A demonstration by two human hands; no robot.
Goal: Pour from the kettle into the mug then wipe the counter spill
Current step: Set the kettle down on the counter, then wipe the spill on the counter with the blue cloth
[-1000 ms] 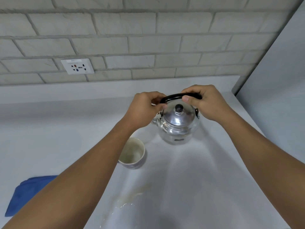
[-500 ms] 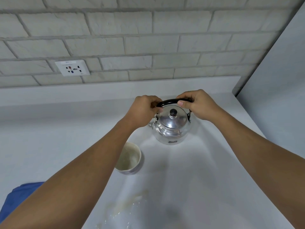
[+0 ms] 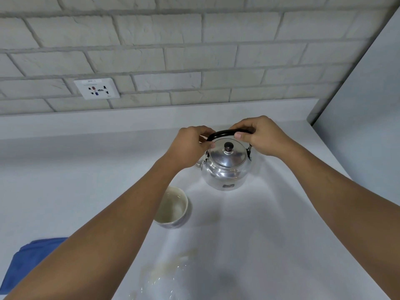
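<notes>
In the head view, a white counter (image 3: 65, 180) fills most of the frame, with a pale brick wall (image 3: 194, 50) above it and a wall socket (image 3: 96, 88) in the upper left. A blue cloth (image 3: 32, 260) lies at the lower left edge, partly hidden by the left forearm. The same forearm covers the left side of the mug (image 3: 173, 207), which stands just below and left of the kettle. A wet spill (image 3: 168, 276) spreads at the bottom centre, well apart from the cloth. The metal kettle (image 3: 226, 167) stands upright on the counter in the middle of the frame, lid on. The left hand (image 3: 190, 146) is closed around the left end of the black handle (image 3: 223, 133), and the right hand (image 3: 259, 135) is curled over its right end. Compared with half a second ago, both hands keep the same grip and the kettle stays on the counter; more of the cloth is now visible.
</notes>
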